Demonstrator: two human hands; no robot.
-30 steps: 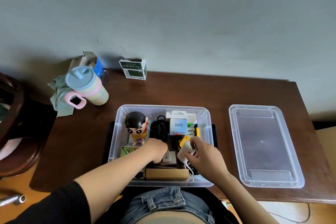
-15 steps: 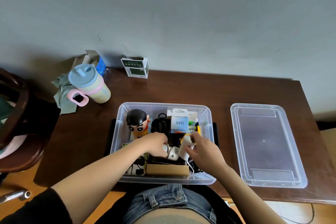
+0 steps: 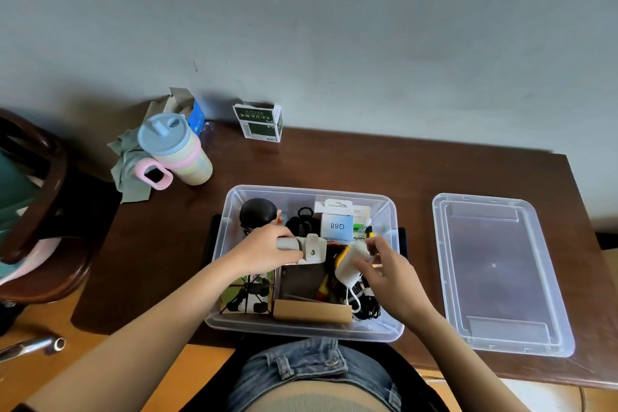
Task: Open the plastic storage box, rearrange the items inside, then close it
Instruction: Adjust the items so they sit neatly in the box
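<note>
At centre frame, the open storage box (image 3: 306,328) sits crammed. Your left hand (image 3: 264,252) grips a grey gadget (image 3: 306,247); your right hand (image 3: 389,273) pinches a white charger (image 3: 349,266), light and rigid—hold its body, not the cord. The lid (image 3: 498,273) lies at right.

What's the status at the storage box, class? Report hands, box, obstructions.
Left hand grips a grey gadget over the open box. Right hand holds a white charger. Lid off, lying right of box. Nothing blocking.

One head-worn camera looks steeply down, close above the table (image 3: 368,160).
</note>
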